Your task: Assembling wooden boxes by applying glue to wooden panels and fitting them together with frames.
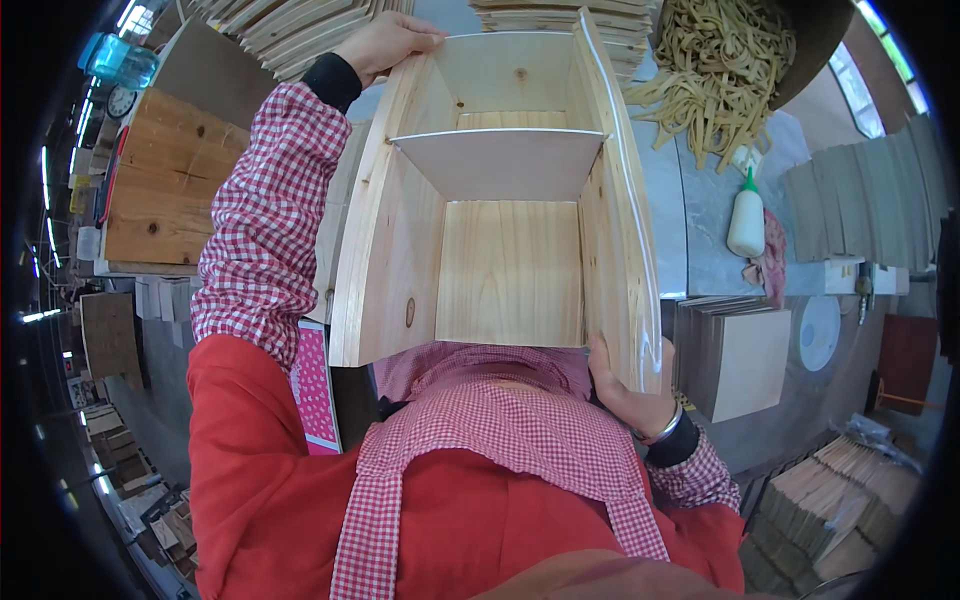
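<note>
A pale wooden box (pixel 380 260) with its top side uncovered lies before me, its near end close to my apron. A thin whitish divider (pixel 510 165) crosses it between the two long side walls. Along the top edge of the right wall runs a wet-looking white line of glue (pixel 633 190). At the far left corner, my left hand (pixel 385 45) is closed on the box's edge. My right hand (pixel 635 395) grips the near end of the right wall, thumb on the inner side; its other fingers are partly hidden behind the wood.
A white glue bottle with a green tip (pixel 747 222) stands on the grey table to the right, beside a pinkish cloth (pixel 770 260). Beyond it lies a heap of tan bands (pixel 715 70). Stacked thin boards (pixel 290 35) are at the back; a panel stack (pixel 740 360) is at right.
</note>
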Tool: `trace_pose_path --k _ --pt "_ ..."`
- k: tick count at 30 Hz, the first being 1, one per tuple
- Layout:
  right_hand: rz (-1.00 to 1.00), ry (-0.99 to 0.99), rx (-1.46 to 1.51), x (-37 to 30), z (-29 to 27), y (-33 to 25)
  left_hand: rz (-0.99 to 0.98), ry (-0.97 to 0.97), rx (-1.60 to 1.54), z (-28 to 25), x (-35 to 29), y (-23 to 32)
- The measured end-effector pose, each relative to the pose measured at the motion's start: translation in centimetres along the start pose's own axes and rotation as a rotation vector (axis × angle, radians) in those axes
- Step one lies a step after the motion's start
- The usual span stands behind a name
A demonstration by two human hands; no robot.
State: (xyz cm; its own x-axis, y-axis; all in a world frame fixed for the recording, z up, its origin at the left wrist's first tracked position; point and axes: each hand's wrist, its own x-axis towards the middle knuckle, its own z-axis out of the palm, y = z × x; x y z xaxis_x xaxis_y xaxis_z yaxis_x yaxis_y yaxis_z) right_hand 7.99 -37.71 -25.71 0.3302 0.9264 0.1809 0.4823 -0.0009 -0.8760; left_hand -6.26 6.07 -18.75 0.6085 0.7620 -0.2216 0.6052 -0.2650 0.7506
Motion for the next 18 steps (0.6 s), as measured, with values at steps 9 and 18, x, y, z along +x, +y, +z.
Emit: trace_pose_path --k 9,18 --pt "-0.014 0.034 -0.002 1.1 0.1 -1.5 0.106 -0.042 -0.173 -0.3 0.3 -2.3" --pt "-0.011 0.008 -0.041 0.8 0.1 -0.3 0.521 -0.073 0.164 3.7 -11.2 2.6"
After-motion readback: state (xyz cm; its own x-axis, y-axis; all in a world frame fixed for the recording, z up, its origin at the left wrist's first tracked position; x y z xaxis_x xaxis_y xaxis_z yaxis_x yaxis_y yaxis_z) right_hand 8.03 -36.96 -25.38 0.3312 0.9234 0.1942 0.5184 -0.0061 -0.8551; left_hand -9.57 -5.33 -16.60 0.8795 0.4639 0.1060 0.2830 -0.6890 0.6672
